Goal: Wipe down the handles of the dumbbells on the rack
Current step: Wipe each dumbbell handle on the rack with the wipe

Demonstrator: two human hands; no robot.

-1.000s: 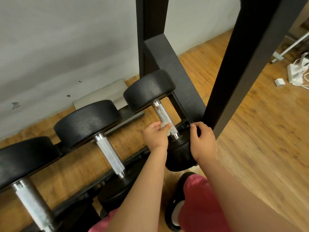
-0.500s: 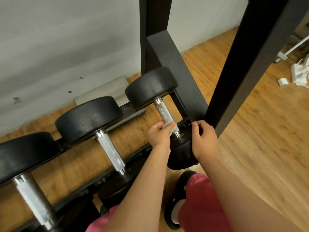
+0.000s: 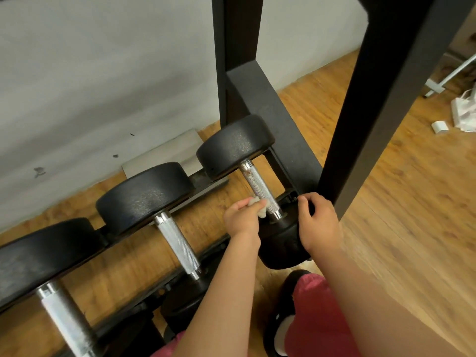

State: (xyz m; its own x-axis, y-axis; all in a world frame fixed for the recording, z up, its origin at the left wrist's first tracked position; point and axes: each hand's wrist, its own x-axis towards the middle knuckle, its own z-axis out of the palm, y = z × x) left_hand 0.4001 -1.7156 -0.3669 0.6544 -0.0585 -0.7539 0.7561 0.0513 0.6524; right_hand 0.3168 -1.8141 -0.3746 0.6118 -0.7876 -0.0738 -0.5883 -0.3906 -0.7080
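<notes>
The rightmost dumbbell [image 3: 253, 186] lies on the rack [image 3: 280, 117] beside the slanted post [image 3: 381, 99]; its knurled handle [image 3: 260, 189] shows rust spots near the far head. The left hand [image 3: 242, 220] pinches a white cloth [image 3: 260, 208] against the handle's near end; the right hand [image 3: 319, 222] clasps the near head [image 3: 280, 243], just beside the post.

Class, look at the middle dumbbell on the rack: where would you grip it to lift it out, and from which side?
Grip the middle dumbbell by its bare knurled handle, from above: it lies exposed between the heads, clear of both rails.
</notes>
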